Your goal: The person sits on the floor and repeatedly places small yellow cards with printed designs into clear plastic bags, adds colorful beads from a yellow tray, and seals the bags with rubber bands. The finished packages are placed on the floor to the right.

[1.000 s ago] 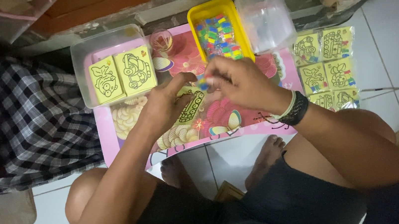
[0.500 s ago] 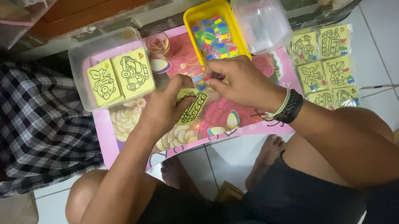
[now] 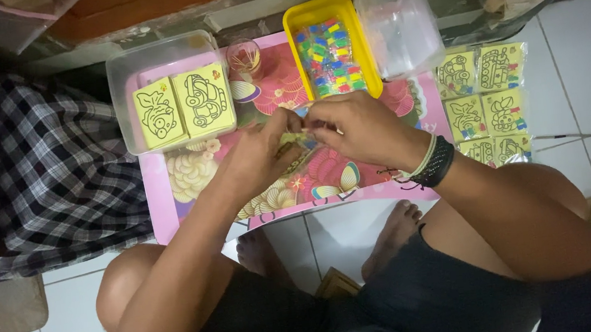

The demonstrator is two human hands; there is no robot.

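Observation:
My left hand [image 3: 259,157] and my right hand [image 3: 356,126] meet over a small pink table [image 3: 166,203] with a flower pattern. Both pinch a yellow picture card [image 3: 296,144] and a small coloured packet between the fingertips. Most of the card is hidden under my fingers. My right wrist wears dark and white bracelets [image 3: 434,161]. Just beyond my hands stands a yellow tray [image 3: 295,31] filled with small multicoloured packets.
A clear plastic tub [image 3: 121,82] at the table's far left holds two yellow line-drawing cards [image 3: 183,106]. An empty clear tub [image 3: 398,24] stands right of the tray. Several bagged cards [image 3: 485,103] lie on the white tiled floor. A checked cloth [image 3: 29,174] lies at left.
My hands have shifted slightly toward the yellow tray and closed together on the card. The card lying flat on the table earlier is now lifted between my fingers.

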